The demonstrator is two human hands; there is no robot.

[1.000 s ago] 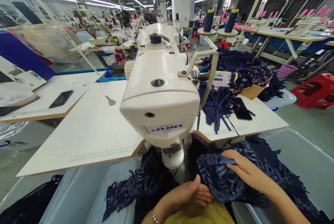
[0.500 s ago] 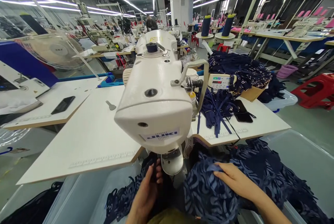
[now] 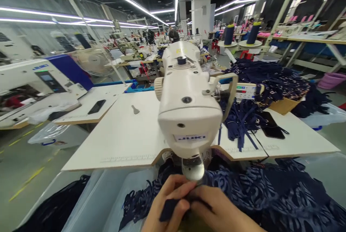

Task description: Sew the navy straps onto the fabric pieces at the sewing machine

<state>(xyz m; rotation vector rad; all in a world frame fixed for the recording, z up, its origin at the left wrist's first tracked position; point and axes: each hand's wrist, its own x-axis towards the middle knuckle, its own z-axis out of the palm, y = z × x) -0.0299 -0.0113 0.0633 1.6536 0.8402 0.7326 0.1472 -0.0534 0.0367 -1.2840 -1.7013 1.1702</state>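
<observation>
Dark navy strip (image 3: 169,209) in the fingers, low in the view, on the near side of the table! The white table (image 3: 129,131) stretches to both sides, notched along its front edge. Up through the middle rises the white sewing machine (image 3: 189,116), JUKI on its face. Patterned navy fabric (image 3: 259,192) sprawls in front of the table to the right, with a fringed piece (image 3: 137,203) on the left. On the table's right, a tangle of navy straps (image 3: 242,120).

Now the hands, meeting just below the machine's nose. The left hand (image 3: 161,199) has its fingers clamped on the strip, the blunt end poking out down and to the left. The right hand (image 3: 218,206) has its fingers bunched against the left's; what they grip is hidden, I cannot tell. A dark phone (image 3: 273,128) lies beside the straps, and smallest, a flat grey tool (image 3: 135,110) left of the machine.
</observation>
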